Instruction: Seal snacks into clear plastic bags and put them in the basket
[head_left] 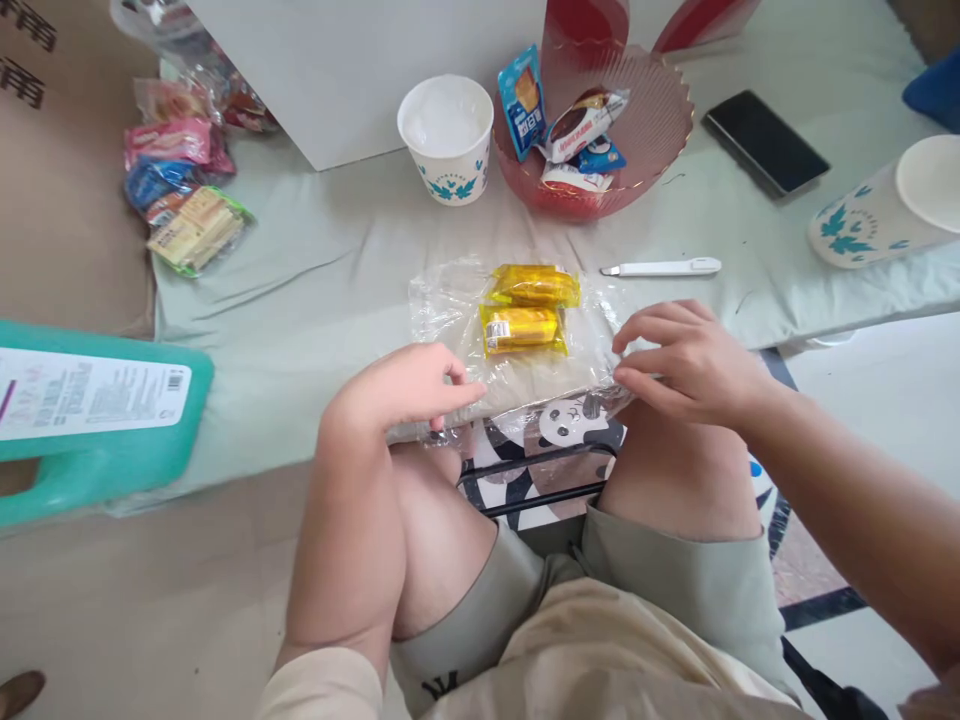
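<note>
Two yellow-wrapped snack packets lie one behind the other on a crinkled clear plastic sheet. The near edge of the sheet hangs over the front of the table. At its near left, my left hand has curled fingers closed on the plastic, with the wrist bent. My right hand pinches the right edge of the same plastic between bent fingers and thumb. Behind the right hand lies a small white utility knife. Neither hand touches the packets.
Toward the back stand a paper cup and a pink bowl of wrapped snacks. A phone and another cup are at right. Snack packs and a green jug sit at left. A white box stands behind.
</note>
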